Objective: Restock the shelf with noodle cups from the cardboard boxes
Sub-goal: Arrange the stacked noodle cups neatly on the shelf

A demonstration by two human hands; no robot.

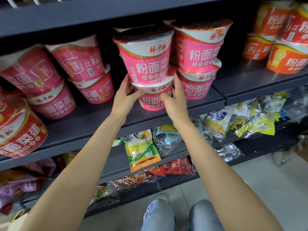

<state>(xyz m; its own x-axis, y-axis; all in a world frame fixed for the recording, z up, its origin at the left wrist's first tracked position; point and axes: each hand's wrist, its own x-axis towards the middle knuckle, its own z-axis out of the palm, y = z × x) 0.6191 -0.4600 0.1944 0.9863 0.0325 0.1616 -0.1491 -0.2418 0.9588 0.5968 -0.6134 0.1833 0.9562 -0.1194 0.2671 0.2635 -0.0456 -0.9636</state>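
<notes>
- Two pink noodle cups form the stack being worked on: the upper cup (pixel 144 55) sits on the lid of the lower cup (pixel 154 97), which stands near the front edge of the dark shelf (pixel 100 120).
- The left hand (pixel 124 95) holds the stack from its left, fingers reaching up the base of the upper cup and thumb lying across the lower cup's rim.
- The right hand (pixel 175 95) holds it from the right, fingers up along the upper cup's side and thumb curled on the lower cup's front.
- A second pink two-cup stack (pixel 198 59) stands just to the right, touching or nearly touching; more pink cups (pixel 80 64) lean at angles on the left.
- Orange cups (pixel 286 59) fill the next bay, and bagged snacks (pixel 141 149) hang on the shelves below.
- No cardboard box is clearly in view.
- Risk: the upper cup looks slightly tilted, so letting go unevenly could tip it forward off the shelf.
- Risk: the shrink-wrap looks slick, so a sideways nudge could slide the top cup off its lid.
- Risk: pushing the stack back hard could knock the neighbouring stack.
- Risk: the lower cup sits close to the lip, so little margin is left if it is pulled forward.
</notes>
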